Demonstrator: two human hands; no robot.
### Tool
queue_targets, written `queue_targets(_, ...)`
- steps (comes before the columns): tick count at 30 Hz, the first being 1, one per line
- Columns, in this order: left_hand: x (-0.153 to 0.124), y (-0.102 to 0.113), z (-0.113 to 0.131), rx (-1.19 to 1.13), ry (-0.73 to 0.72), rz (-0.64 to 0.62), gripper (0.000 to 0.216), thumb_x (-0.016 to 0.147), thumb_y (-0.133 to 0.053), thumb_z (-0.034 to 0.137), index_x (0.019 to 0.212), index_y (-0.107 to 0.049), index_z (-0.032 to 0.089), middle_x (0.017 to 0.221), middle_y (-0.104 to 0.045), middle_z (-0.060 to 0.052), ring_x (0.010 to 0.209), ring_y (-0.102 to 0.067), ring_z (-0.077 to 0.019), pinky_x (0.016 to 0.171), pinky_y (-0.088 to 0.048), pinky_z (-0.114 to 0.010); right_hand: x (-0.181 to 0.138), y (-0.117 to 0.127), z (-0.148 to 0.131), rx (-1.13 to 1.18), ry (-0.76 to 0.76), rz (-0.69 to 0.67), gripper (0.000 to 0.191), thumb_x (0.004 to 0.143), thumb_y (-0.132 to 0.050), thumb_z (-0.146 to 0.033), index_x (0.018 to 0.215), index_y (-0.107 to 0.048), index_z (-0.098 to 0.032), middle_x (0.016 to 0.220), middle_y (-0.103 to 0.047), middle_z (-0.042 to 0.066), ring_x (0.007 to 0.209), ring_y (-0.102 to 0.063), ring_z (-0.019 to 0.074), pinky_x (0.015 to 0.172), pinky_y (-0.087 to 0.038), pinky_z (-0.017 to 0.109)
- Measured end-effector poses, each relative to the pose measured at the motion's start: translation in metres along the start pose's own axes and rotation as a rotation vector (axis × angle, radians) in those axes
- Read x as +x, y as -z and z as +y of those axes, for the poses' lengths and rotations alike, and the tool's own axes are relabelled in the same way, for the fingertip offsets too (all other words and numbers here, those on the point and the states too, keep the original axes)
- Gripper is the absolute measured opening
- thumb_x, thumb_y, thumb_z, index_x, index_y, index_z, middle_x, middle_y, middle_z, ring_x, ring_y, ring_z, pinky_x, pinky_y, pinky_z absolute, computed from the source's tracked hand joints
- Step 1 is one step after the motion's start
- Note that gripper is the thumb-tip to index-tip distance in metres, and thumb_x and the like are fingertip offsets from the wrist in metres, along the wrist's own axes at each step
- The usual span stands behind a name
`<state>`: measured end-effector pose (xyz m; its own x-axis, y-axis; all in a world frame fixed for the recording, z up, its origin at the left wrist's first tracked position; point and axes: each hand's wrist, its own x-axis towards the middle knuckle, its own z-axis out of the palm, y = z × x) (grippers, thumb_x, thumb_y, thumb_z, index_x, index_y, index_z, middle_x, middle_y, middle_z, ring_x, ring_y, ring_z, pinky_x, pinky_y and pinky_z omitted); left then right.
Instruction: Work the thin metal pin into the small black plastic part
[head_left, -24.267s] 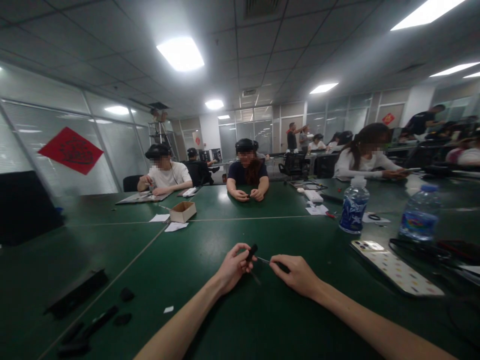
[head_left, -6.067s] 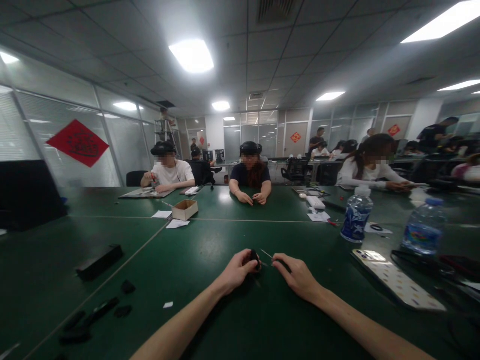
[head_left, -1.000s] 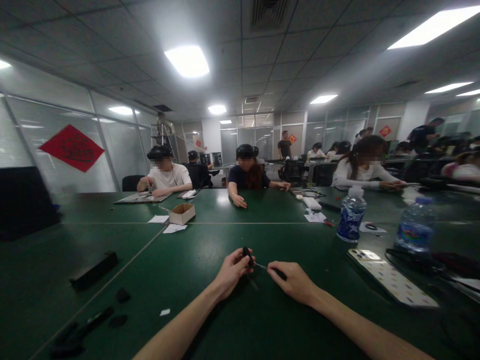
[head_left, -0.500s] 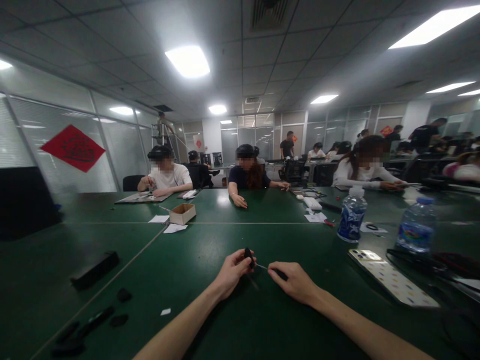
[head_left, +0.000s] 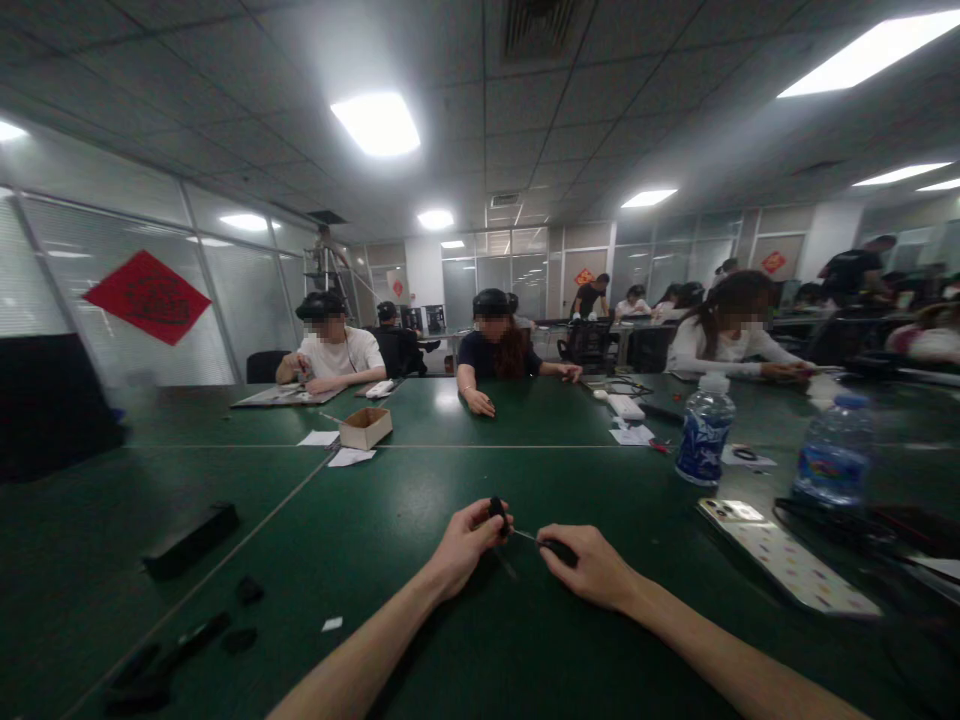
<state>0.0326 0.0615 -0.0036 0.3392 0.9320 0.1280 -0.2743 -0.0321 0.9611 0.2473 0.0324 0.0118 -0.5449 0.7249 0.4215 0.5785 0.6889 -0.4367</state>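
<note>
Over the green table [head_left: 420, 490], my left hand [head_left: 469, 542] is closed on a small black part [head_left: 497, 514], pinched between thumb and fingers. My right hand [head_left: 589, 563] wraps round the black handle of a screwdriver [head_left: 559, 550]. Its thin metal shaft points left and reaches the black part; whether the tip sits in a screw is too small to see. On the left lie a long black piece [head_left: 191, 540] and several smaller dark pieces [head_left: 180, 645], with a white scrap [head_left: 332, 624] nearer my left forearm.
A phone in a patterned case [head_left: 787, 555], a blue-labelled bottle [head_left: 705, 435] and another water bottle [head_left: 832, 455] stand or lie at right, near dark cables. A cardboard box [head_left: 366, 430] and papers sit ahead. Several people work across the table.
Both hands keep nearly the same place, the screwdriver still against the black part. In the background, a standing person has bent forward.
</note>
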Motion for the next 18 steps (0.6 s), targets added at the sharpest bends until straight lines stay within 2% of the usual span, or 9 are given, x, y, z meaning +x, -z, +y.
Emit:
queue_targets(4,0.0008,-0.0012,0.0011,-0.027,-0.001,0.017,0.038,0.071,-0.07,0.034,0.101,-0.061,0.014,0.096,-0.063,-0.009,0.085,-0.058,-0.0177,0.081,-0.044,-0.031,-0.0009,-0.003,0.0023,0.0,0.025,0.031,0.022,0.09,-0.045,-0.029,0.1,-0.061,-0.017,0.092,-0.066,0.006,0.08,-0.062,0.0167,0.073,-0.048,0.028)
queue_targets(8,-0.0007,-0.003,0.0049,-0.038,-0.01,0.017,0.038,0.072,-0.069,0.036,0.101,-0.06,0.013,0.093,-0.063,-0.009,0.084,-0.058,-0.0179,0.079,-0.044,-0.031,-0.0008,-0.0042,0.0028,0.024,0.019,0.049,0.024,0.091,-0.043,-0.03,0.104,-0.06,-0.018,0.095,-0.066,0.006,0.083,-0.062,0.0176,0.074,-0.05,0.029)
queue_targets(12,-0.0039,-0.0059,0.0085,0.07,0.004,-0.101,0.035,0.073,-0.068,0.035,0.1,-0.062,0.013,0.091,-0.064,-0.008,0.083,-0.058,-0.0175,0.077,-0.042,-0.029,0.0015,-0.005,0.0077,0.054,-0.072,0.211,0.025,0.093,-0.038,-0.032,0.104,-0.057,-0.019,0.093,-0.065,0.006,0.077,-0.062,0.0177,0.07,-0.051,0.03)
queue_targets(14,-0.0042,-0.0065,0.0086,0.09,0.013,-0.121,0.034,0.074,-0.066,0.034,0.1,-0.061,0.013,0.09,-0.064,-0.008,0.082,-0.058,-0.0167,0.076,-0.041,-0.028,0.0023,-0.0047,0.0091,0.055,-0.111,0.262,0.026,0.094,-0.037,-0.033,0.104,-0.056,-0.019,0.091,-0.064,0.006,0.074,-0.062,0.0175,0.067,-0.05,0.03)
queue_targets(18,-0.0016,-0.0049,0.0062,-0.007,0.028,-0.065,0.031,0.076,-0.065,0.034,0.098,-0.06,0.013,0.087,-0.063,-0.006,0.079,-0.058,-0.0153,0.074,-0.042,-0.028,0.0016,-0.0014,0.0026,0.053,-0.024,0.095,0.024,0.092,-0.04,-0.032,0.101,-0.058,-0.019,0.09,-0.064,0.004,0.077,-0.061,0.0163,0.069,-0.049,0.027)
